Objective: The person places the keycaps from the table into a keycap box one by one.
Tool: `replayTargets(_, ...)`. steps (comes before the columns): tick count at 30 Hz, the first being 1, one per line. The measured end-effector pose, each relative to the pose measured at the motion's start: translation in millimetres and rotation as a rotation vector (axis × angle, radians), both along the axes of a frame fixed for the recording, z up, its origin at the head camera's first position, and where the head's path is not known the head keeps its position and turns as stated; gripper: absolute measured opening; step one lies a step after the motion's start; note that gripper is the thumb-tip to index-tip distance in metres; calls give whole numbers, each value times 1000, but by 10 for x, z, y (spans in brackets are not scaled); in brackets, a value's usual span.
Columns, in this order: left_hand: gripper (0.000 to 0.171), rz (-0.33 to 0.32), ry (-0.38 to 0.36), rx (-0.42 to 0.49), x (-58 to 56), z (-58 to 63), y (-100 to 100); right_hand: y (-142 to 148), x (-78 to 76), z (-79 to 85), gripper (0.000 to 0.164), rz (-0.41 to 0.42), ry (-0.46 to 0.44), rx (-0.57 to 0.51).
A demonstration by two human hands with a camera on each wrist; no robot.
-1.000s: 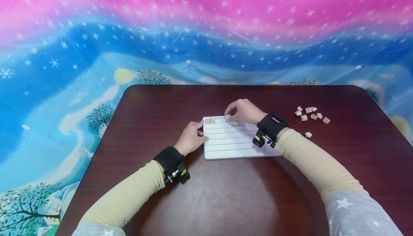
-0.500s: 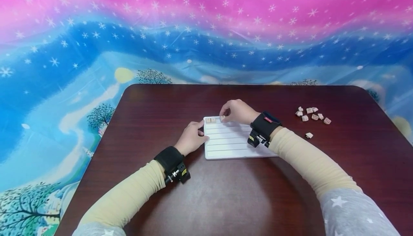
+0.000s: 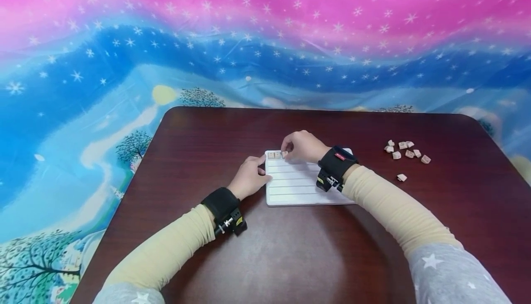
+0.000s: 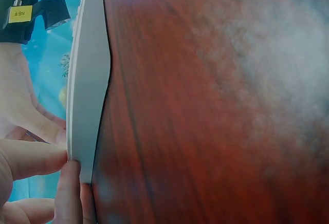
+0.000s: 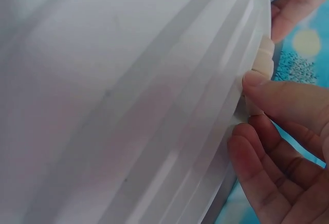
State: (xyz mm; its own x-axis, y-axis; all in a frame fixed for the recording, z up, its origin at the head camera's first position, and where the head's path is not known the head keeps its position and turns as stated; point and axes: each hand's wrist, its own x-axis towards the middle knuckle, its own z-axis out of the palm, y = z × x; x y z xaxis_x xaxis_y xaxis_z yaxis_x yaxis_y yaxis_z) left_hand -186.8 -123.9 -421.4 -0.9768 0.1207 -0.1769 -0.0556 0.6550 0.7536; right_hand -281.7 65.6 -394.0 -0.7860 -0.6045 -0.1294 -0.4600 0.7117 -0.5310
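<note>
Left to right. Left wrist strap (image 3: 221, 202) is carrying a small black camera (image 3: 238, 222). Left hand (image 3: 249, 178) is gripping the left edge of the white ridged tray (image 3: 290, 198), thumb on the rim; left wrist view is showing the fingers pressing against the side wall.

Tray is lying flat on the dark wood surface (image 3: 207, 142), rows running left to right. Contents I'm seeing: 2 beige keycaps (image 3: 271, 155) sitting side by side in the far-left corner of the far row, plus a third keycap (image 3: 284, 154) just right of them. Right hand (image 3: 304, 146) is pinching that third one narrowly between thumb and finger, at the far row; can't tell if it's fully seated. Hand and forearm are hiding part of the tray's right side.

Right wrist strap (image 3: 335, 162) is sitting over the tray, second camera (image 3: 323, 180) hanging off it.

Well right of the tray, loose on the surface: 8 visible in the keycap cluster (image 3: 409, 154), some touching; 1 stray keycap (image 3: 401, 177) lying nearer the person. Visible keycap count is coming to 12.
</note>
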Motion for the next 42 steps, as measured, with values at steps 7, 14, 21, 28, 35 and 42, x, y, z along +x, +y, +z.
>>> replayTargets(7, 70, -1, 9, -7, -12, -3, 0, -49, 8, 8, 12, 7, 43, 21)
replayTargets(14, 70, -3, -7, 0, 7, 0, 15, -37, 22, -24, 14, 0, 41, 24)
replayTargets(21, 70, 6, -1, -3, 8, -1, 25, -17, 16, -22, 11, 8, 46, 19)
replayTargets(28, 70, 5, 9, -12, -7, -19, 15, -29, 5, -7, 10, 8, 38, 25)
replayTargets(35, 70, 5, 20, -11, -10, -10, 11, -30, 7, 5, 12, -3, 32, 18)
replayTargets(42, 70, 3, 6, -11, 8, -1, 22, 4, 28, 5, 26, 61, 38, -8)
